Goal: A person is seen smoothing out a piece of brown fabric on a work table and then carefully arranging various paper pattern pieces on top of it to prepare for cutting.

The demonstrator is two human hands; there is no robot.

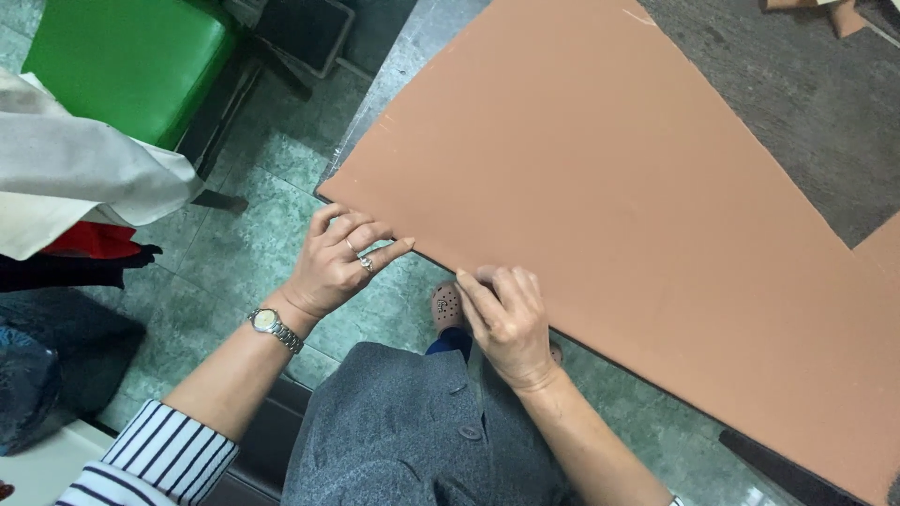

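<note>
While the brown sheet [609, 187] lies flat on the counter [797, 112], its near edge overhanging, both hands [337, 262] [506, 319] pinch that edge; it looks thin, light, floppy, best gripped edgewise.

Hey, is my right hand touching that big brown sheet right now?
Touching. The head view shows the right hand with fingertips pressed onto the near edge of the brown sheet.

A single head-worn camera looks steeply down — close over the wearer's left hand [336, 265] and right hand [509, 323] at the near edge of a brown sheet [637, 215] on the counter [797, 103], green tiled floor [253, 244] below.
</note>
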